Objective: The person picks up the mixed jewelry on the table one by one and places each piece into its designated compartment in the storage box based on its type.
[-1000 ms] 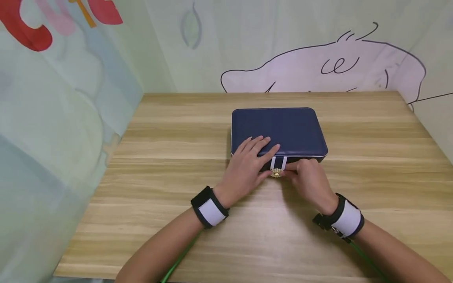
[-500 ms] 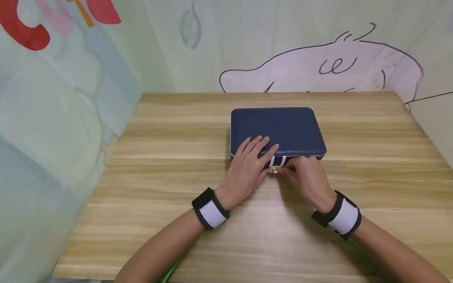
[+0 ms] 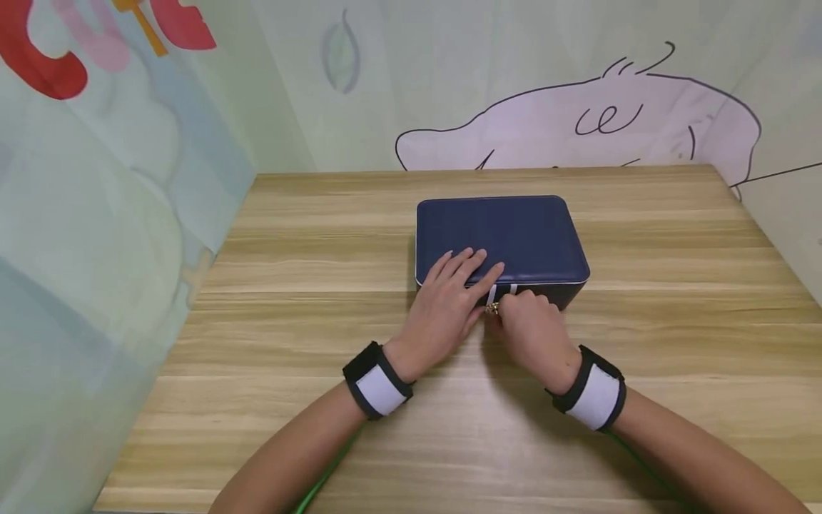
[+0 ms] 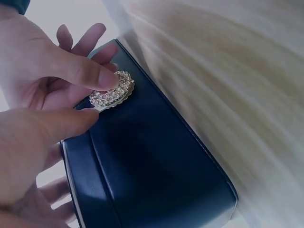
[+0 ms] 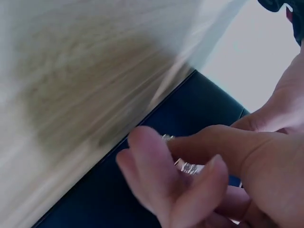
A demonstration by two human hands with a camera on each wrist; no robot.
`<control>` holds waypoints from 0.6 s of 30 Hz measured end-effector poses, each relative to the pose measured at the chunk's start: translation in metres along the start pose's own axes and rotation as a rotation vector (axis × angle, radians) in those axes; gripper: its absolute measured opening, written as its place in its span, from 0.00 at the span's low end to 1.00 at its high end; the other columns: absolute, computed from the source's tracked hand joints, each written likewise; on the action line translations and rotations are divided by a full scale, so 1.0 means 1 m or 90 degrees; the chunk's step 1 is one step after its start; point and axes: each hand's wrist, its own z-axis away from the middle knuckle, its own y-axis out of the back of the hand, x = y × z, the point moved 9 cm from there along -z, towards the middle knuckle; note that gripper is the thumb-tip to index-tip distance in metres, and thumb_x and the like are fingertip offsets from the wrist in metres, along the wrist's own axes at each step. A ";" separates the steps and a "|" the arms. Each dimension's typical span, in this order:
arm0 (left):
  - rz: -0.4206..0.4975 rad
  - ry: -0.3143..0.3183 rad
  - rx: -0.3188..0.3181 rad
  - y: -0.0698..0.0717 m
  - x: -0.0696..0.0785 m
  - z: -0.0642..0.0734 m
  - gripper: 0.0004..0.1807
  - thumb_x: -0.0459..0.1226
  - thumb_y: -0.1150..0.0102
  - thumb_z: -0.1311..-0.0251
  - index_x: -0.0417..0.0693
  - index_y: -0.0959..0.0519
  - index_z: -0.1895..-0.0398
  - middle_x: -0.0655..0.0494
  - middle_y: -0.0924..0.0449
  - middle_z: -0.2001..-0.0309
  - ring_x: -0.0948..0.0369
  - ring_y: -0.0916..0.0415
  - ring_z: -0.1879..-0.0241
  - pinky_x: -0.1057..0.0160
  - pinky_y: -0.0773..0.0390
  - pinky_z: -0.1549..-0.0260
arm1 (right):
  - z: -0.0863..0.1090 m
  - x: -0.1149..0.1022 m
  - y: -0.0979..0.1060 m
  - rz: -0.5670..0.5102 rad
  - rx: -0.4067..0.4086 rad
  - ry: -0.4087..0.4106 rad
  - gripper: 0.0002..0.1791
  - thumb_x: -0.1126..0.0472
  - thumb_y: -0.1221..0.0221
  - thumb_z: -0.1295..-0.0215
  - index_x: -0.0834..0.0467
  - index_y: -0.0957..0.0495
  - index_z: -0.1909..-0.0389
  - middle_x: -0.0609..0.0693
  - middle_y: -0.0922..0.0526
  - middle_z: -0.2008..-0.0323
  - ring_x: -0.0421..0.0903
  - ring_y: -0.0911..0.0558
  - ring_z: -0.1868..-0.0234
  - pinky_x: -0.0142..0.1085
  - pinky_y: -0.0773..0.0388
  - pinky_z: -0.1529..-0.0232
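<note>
A dark navy box with a pale trim line stands on the wooden table, its lid down. On its front, an ornate jeweled clasp hangs at the end of a white-edged strap. My left hand rests on the lid's front left part, fingers straight and spread. Its thumb touches the front beside the clasp. My right hand is at the front, fingers curled, with the thumb pressed on the clasp and fingers beside it. From the head view, the right hand hides much of the clasp.
The wood-grain table runs back to a wall printed with cartoon drawings. Black and white bands circle both wrists, and a green cable trails beneath the left forearm.
My right hand has shifted left over the clasp, its knuckles now covering most of the strap, and more of the box's right front shows. My left hand has stayed on the lid.
</note>
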 end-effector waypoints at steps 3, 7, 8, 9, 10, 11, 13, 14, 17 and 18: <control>-0.002 -0.003 0.000 0.000 0.000 -0.001 0.35 0.42 0.33 0.34 0.56 0.32 0.25 0.48 0.32 0.26 0.51 0.38 0.24 0.49 0.42 0.22 | -0.001 -0.002 -0.002 0.021 -0.011 0.003 0.08 0.65 0.35 0.36 0.67 0.16 0.70 0.64 0.16 0.75 0.61 0.15 0.76 0.52 0.18 0.78; -0.008 -0.006 -0.001 0.001 0.000 -0.002 0.35 0.42 0.33 0.34 0.56 0.33 0.24 0.48 0.32 0.26 0.51 0.38 0.24 0.49 0.42 0.22 | -0.003 0.004 -0.005 -0.048 -0.025 0.010 0.10 0.66 0.38 0.36 0.64 0.18 0.77 0.58 0.19 0.81 0.55 0.17 0.80 0.47 0.21 0.81; -0.011 -0.006 -0.002 0.001 0.000 -0.002 0.35 0.42 0.33 0.34 0.56 0.33 0.24 0.49 0.32 0.26 0.51 0.38 0.24 0.49 0.42 0.22 | -0.003 0.006 -0.005 -0.083 -0.033 0.013 0.12 0.66 0.39 0.36 0.62 0.19 0.80 0.56 0.21 0.83 0.52 0.19 0.81 0.44 0.23 0.82; -0.013 -0.005 -0.004 0.001 0.000 -0.002 0.35 0.42 0.33 0.35 0.56 0.33 0.24 0.49 0.32 0.26 0.51 0.38 0.24 0.49 0.42 0.22 | -0.004 0.010 -0.006 -0.123 -0.044 0.013 0.13 0.66 0.40 0.36 0.61 0.20 0.82 0.53 0.21 0.85 0.49 0.20 0.83 0.42 0.25 0.82; -0.014 -0.004 -0.007 0.001 0.000 -0.002 0.36 0.42 0.33 0.35 0.57 0.33 0.24 0.49 0.32 0.26 0.51 0.38 0.24 0.49 0.42 0.22 | -0.004 0.013 -0.008 -0.167 -0.057 0.011 0.15 0.66 0.40 0.35 0.59 0.20 0.83 0.50 0.21 0.86 0.46 0.21 0.84 0.39 0.26 0.82; -0.015 -0.002 -0.011 0.001 0.000 -0.002 0.36 0.42 0.33 0.35 0.57 0.33 0.24 0.49 0.32 0.26 0.51 0.38 0.24 0.49 0.42 0.22 | -0.004 0.016 -0.009 -0.207 -0.070 0.011 0.16 0.66 0.41 0.35 0.58 0.20 0.84 0.48 0.21 0.87 0.43 0.21 0.84 0.38 0.27 0.82; -0.008 0.002 -0.019 0.001 -0.001 -0.002 0.36 0.43 0.33 0.35 0.57 0.33 0.24 0.49 0.32 0.25 0.51 0.38 0.24 0.49 0.43 0.22 | -0.004 0.020 -0.012 -0.265 -0.098 0.005 0.17 0.65 0.42 0.32 0.57 0.17 0.83 0.46 0.19 0.86 0.38 0.21 0.84 0.34 0.28 0.81; 0.000 0.005 -0.024 0.001 -0.001 -0.002 0.36 0.43 0.33 0.34 0.57 0.33 0.24 0.49 0.32 0.25 0.51 0.38 0.24 0.49 0.43 0.22 | -0.003 0.021 -0.013 -0.275 -0.105 0.006 0.18 0.65 0.42 0.31 0.57 0.16 0.82 0.45 0.17 0.86 0.37 0.20 0.84 0.34 0.27 0.80; 0.037 0.013 -0.042 0.001 -0.004 -0.002 0.34 0.44 0.36 0.32 0.56 0.33 0.24 0.49 0.34 0.24 0.51 0.40 0.23 0.50 0.45 0.21 | -0.001 0.020 -0.010 -0.254 -0.110 0.017 0.15 0.63 0.41 0.30 0.57 0.15 0.79 0.44 0.18 0.84 0.36 0.22 0.83 0.32 0.28 0.79; 0.051 0.016 -0.050 0.001 -0.006 -0.002 0.33 0.45 0.37 0.31 0.56 0.33 0.24 0.49 0.34 0.24 0.51 0.40 0.22 0.50 0.45 0.21 | -0.001 0.019 -0.007 -0.239 -0.104 0.022 0.15 0.62 0.40 0.31 0.57 0.15 0.79 0.43 0.20 0.85 0.36 0.24 0.83 0.33 0.30 0.79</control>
